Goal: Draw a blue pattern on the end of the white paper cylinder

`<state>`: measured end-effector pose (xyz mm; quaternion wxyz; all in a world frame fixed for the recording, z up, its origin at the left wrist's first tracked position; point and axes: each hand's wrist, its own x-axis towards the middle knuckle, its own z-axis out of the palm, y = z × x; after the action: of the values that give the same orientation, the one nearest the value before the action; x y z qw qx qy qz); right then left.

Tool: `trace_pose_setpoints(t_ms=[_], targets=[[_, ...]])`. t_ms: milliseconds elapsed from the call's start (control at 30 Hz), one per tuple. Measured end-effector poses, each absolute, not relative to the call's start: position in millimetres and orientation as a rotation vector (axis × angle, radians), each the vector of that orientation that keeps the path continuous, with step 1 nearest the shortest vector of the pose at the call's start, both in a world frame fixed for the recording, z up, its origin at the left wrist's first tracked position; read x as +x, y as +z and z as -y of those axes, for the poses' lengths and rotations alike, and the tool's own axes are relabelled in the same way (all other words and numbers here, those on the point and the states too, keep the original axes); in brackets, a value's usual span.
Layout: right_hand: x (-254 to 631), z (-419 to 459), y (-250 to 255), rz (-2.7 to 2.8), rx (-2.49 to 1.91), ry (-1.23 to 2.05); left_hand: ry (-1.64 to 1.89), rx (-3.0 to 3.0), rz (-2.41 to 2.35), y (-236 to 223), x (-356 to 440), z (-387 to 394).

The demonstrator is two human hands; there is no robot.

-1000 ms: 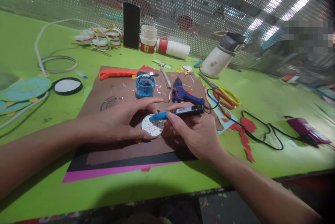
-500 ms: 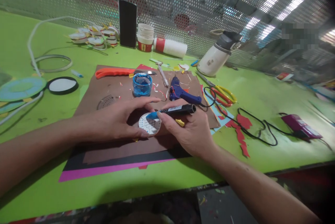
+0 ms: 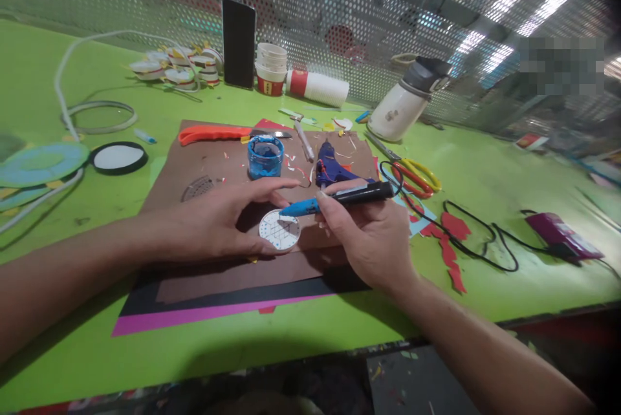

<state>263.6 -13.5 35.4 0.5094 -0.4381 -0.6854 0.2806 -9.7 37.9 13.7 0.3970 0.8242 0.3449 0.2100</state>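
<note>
- Presently, the left hand [image 3: 213, 221] steadies one white disc [image 3: 280, 232], thumb on its near edge; dots and lines mark the face.
- The right hand [image 3: 376, 237] grips one marker [image 3: 308, 207], blue end at the disc. Hands stand apart, the disc between them.
- Just beyond the left hand's fingers: one open jar [image 3: 266, 159], blue paint coating its inside.
- Just beyond the right hand: one glue gun [image 3: 332, 166]. Farther off: one bottle [image 3: 395, 111], dark-topped; contents hidden.
- Well beyond both hands: two stacks of nested paper cups [image 3: 270, 72], one upright, one lying down.
</note>
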Motion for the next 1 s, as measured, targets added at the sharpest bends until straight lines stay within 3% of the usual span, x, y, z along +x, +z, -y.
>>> trace_pose_setpoints(t_ms=[1000], targets=[[263.2, 14.1, 32.8, 1.703, -1.047, 0.788, 0.499, 2.077, -0.928, 10.6, -8.2, -36.3]])
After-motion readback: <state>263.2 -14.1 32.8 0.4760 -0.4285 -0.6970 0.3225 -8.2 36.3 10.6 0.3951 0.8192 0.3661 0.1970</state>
